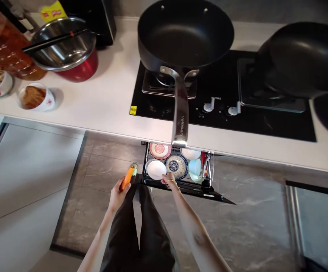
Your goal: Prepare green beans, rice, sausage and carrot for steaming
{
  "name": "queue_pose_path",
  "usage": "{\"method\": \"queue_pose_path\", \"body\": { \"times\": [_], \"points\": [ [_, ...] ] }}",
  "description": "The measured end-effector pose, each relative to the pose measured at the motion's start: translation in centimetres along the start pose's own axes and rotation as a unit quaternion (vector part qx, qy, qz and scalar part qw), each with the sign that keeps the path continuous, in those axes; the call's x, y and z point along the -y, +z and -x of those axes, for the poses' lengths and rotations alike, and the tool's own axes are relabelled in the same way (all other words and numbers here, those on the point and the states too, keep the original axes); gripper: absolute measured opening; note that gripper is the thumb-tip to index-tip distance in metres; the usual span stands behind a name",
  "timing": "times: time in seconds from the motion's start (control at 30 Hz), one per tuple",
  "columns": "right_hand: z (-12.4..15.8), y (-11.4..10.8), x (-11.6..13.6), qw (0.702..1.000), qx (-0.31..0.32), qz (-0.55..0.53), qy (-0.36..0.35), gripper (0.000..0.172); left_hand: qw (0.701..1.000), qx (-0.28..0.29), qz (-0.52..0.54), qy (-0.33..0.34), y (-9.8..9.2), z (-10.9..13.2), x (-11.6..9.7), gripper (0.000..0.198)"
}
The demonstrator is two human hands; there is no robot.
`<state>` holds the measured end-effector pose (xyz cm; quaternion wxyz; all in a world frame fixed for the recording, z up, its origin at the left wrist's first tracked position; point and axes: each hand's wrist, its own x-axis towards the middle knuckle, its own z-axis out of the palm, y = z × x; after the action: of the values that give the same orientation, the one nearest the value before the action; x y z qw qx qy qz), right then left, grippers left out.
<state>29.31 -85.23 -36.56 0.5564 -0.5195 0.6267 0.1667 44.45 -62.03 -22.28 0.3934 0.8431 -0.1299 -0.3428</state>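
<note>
My left hand is wrapped round an orange stick-shaped piece that looks like a carrot, held upright over the floor beside the drawer. Reaching into the open pull-out dish drawer, my right hand pinches the rim of a white bowl at the drawer's front left. A blue-patterned plate lies just right of that bowl. Behind are a red-patterned plate and another white dish. A light blue cup and several utensils fill the right side.
Above the drawer, a frying pan stands on the black hob, its handle jutting past the counter edge. Another dark pan is at right. On the left counter are a red pot, a small bowl and a bottle.
</note>
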Motion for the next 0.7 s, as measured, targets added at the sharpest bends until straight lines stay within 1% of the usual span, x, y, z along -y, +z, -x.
{"method": "queue_pose_path", "body": {
  "times": [0.1,0.17,0.2,0.27,0.33,0.4,0.47,0.57,0.63,0.7],
  "points": [
    [4.9,-0.6,1.5,1.0,0.004,-0.014,-0.025,0.026,0.998,-0.022,0.064,-0.019,-2.4,1.8,0.3,0.052],
    [9.0,-0.2,3.2,0.998,0.012,-0.015,-0.054,0.039,0.991,-0.045,0.121,-0.036,-4.4,3.0,0.5,0.056],
    [11.1,0.4,4.3,0.997,0.02,-0.012,-0.07,0.044,0.986,-0.058,0.149,-0.042,-5.7,3.6,0.5,0.057],
    [15.1,2.5,6.9,0.994,0.049,0.004,-0.099,0.046,0.974,-0.086,0.204,-0.044,-8.9,4.9,0.5,0.059],
    [18.8,5.9,10.2,0.989,0.107,-0.01,-0.105,0.046,0.959,-0.118,0.256,-0.033,-13.2,6.2,0.6,0.058],
    [22.5,10.8,13.9,0.979,0.177,-0.028,-0.096,0.043,0.939,-0.163,0.302,-0.023,-18.7,7.8,1.0,0.057],
    [26.4,17.2,17.6,0.963,0.249,-0.021,-0.104,0.038,0.917,-0.214,0.336,-0.021,-25.0,9.7,1.9,0.055],
    [33.0,28.7,22.7,0.929,0.336,0.019,-0.152,0.034,0.88,-0.291,0.375,-0.02,-35.3,13.0,4.2,0.051],
    [37.5,37.0,25.6,0.908,0.366,0.059,-0.196,0.033,0.845,-0.347,0.405,-0.025,-41.9,15.2,6.3,0.049],
    [41.8,45.1,28.3,0.886,0.382,0.1,-0.245,0.041,0.8,-0.4,0.446,-0.036,-47.8,17.3,8.5,0.049]
  ]
}}
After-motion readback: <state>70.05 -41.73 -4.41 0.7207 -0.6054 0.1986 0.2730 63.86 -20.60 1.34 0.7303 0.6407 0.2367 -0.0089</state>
